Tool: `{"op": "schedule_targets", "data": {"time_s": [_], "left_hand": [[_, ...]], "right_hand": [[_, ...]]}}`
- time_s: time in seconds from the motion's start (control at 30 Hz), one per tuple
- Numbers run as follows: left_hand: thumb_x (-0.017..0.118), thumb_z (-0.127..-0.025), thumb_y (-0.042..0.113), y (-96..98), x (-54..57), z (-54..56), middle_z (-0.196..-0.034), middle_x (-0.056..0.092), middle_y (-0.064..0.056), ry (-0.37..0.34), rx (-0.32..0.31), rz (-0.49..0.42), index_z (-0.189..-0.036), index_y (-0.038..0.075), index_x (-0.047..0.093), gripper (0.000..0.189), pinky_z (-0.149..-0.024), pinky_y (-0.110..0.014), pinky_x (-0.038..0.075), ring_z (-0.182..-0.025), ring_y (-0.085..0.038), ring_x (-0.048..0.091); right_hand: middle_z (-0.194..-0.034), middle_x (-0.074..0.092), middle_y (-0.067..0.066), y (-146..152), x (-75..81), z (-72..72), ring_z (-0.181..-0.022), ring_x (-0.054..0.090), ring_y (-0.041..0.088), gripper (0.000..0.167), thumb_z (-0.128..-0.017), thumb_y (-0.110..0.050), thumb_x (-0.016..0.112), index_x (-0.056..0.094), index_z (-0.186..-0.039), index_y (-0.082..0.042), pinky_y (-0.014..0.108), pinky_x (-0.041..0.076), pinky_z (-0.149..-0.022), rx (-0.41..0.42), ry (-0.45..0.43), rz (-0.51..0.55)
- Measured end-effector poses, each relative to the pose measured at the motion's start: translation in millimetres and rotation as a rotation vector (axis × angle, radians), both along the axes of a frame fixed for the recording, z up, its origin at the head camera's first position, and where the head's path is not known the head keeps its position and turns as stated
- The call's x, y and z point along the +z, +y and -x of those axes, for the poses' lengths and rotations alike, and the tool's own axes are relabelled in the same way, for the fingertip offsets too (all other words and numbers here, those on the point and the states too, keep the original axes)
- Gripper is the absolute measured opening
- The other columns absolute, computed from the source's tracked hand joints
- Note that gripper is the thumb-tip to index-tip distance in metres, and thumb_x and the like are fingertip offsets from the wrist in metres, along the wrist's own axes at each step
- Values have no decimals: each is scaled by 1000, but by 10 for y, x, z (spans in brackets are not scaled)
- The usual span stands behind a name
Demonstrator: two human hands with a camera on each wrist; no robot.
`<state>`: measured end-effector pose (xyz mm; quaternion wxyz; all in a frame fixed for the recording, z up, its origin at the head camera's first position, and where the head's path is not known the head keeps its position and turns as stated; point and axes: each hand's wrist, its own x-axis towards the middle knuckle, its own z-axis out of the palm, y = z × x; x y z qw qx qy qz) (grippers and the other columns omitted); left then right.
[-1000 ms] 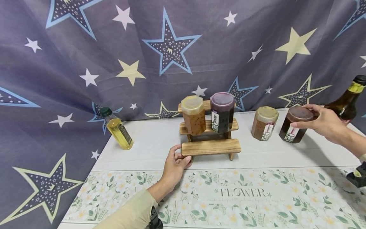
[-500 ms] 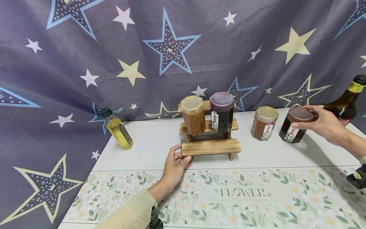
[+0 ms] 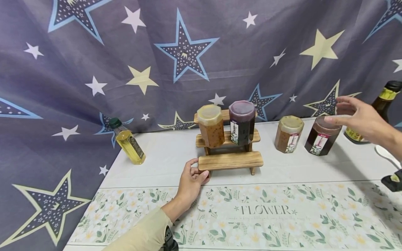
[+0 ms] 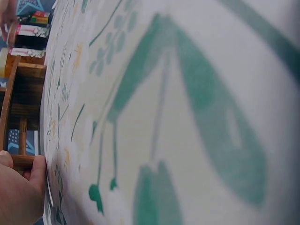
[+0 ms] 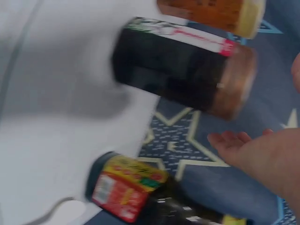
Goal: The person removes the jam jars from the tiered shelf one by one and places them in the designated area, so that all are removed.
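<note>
My left hand grips the left end of the lowest step of a small wooden tiered rack; in the left wrist view its thumb and fingers are round that end. On the rack stand an amber jar with a yellowish lid and a dark jar with a purple lid. My right hand, fingers apart and holding nothing, is just above and behind a dark jar with a reddish-brown lid on the table. The right wrist view shows a gap between the fingers and this jar.
Left of that jar stands a brown jar with a yellowish lid. A dark sauce bottle and a white spoon lie beyond it, partly behind my right arm. An oil bottle stands at left. A starry curtain hangs behind.
My right hand has let go of the dark jar's lid and risen slightly, fingers spreading; the jar stays on the table. My left hand keeps its grip on the rack.
</note>
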<state>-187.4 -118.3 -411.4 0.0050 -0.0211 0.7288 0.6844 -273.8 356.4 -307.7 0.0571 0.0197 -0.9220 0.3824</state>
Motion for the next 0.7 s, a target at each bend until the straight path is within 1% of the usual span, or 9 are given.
{"op": "schedule_targets", "data": {"time_s": [0.07, 0.2, 0.27, 0.47, 0.6, 0.7], "left_hand": [[61, -93, 1, -3, 1, -2, -101, 57, -14, 0, 1, 0, -143, 10, 34, 58, -86, -29, 59, -91, -24, 64], [62, -93, 1, -3, -1, -3, -101, 57, -15, 0, 2, -4, -143, 10, 34, 58, -86, -29, 59, -91, -23, 64], [61, -93, 0, -1, 0, -1, -101, 57, -15, 0, 4, -6, -143, 10, 34, 58, -86, -29, 59, -91, -23, 64], [62, -92, 0, 4, -6, 5, -101, 57, -15, 4, 6, -1, -143, 10, 35, 58, -85, -28, 60, -90, -23, 64], [62, -92, 0, 5, -12, 7, -101, 58, -15, 9, 3, 1, -143, 9, 35, 58, -84, -28, 60, -90, -23, 64], [62, -92, 0, 2, -11, 6, -101, 58, -15, 8, 5, 0, -143, 9, 35, 58, -85, -28, 60, -90, -23, 64]], "right_hand": [[-148, 23, 36, -53, 87, 13, -132, 25, 53, 99, -88, -42, 69, 6, -155, -6, 72, 30, -100, -4, 9, 8], [-151, 24, 31, -206, 219, 24, -134, 26, 49, 98, -87, -41, 70, 9, -155, -8, 71, 27, -104, 13, 34, 19], [-152, 24, 28, -296, 265, 27, -136, 25, 46, 96, -87, -41, 71, 11, -155, -10, 69, 26, -107, 39, 32, 41], [-152, 27, 22, -546, 364, -7, -136, 28, 39, 89, -88, -37, 70, 15, -155, -17, 65, 30, -107, 132, 16, 72], [-152, 29, 21, -707, 448, -36, -135, 31, 38, 87, -88, -36, 71, 18, -155, -19, 65, 32, -105, 175, 35, 66], [-150, 32, 20, -827, 514, -55, -135, 32, 37, 84, -89, -31, 71, 20, -154, -19, 64, 31, -106, 225, 44, 90]]}}
